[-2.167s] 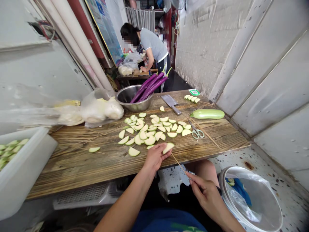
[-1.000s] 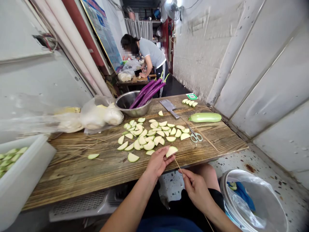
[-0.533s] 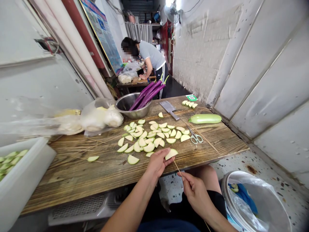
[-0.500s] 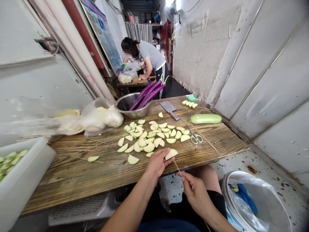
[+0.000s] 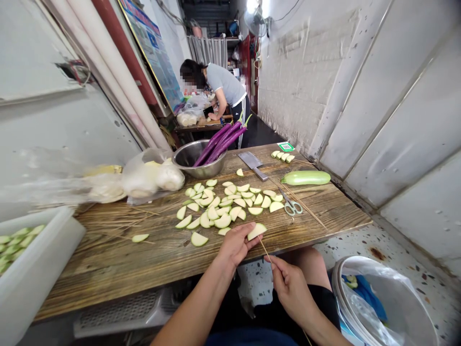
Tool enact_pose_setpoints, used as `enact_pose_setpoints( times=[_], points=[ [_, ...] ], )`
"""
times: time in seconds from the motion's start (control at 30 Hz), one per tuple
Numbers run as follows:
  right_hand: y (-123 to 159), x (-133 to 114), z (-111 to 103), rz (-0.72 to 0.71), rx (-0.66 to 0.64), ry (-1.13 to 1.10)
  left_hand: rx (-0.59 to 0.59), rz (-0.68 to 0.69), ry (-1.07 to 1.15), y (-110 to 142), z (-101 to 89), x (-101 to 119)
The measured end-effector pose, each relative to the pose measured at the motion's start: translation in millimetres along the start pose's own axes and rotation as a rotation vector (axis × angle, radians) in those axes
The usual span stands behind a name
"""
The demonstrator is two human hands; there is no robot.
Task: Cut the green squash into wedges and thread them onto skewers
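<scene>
ok so your left hand [image 5: 236, 242] has the half-moon slice [image 5: 257, 231] pinched, ahead and left of your right hand [image 5: 291, 283], which grips the skewer [image 5: 265, 248] slanting up-left to the slice's near edge

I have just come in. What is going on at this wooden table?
The person's left hand holds a pale half-round slice, and the right hand holds a thin stick with its tip at the slice's edge; whether it has gone in, I cannot tell. Loose slices lie on the table, with a cleaver and scissors beyond them. Farther back, another person bends over a second work surface.
</scene>
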State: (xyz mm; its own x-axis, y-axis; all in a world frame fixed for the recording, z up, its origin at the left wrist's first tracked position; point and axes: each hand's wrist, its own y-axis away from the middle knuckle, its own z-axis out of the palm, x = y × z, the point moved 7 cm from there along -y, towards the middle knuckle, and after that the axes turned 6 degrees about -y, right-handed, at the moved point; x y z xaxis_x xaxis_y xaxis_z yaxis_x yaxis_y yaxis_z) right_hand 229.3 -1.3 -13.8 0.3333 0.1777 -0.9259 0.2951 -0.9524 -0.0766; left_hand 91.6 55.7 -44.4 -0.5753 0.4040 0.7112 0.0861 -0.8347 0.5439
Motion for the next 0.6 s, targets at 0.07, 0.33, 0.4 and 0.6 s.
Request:
enact_pose_setpoints(
  times=[0.07,0.33,0.4,0.6],
  points=[
    [0.0,0.2,0.5,-0.005,0.001,0.014,-0.005,-0.005,0.003,-0.1,0.5,-1.2],
    [-1.2,0.6,1.5,-0.025,-0.001,-0.003,-0.002,-0.023,0.0,0.5,2.0,-5.4],
    [-1.5,0.7,1.3,-0.02,0.001,0.003,-0.007,-0.022,0.001,0.3,2.2,-6.9],
    [-1.8,1.6,1.4,-0.002,0.009,0.017,-0.017,-0.012,-0.003,-0.2,2.0,-10.0]
  ],
)
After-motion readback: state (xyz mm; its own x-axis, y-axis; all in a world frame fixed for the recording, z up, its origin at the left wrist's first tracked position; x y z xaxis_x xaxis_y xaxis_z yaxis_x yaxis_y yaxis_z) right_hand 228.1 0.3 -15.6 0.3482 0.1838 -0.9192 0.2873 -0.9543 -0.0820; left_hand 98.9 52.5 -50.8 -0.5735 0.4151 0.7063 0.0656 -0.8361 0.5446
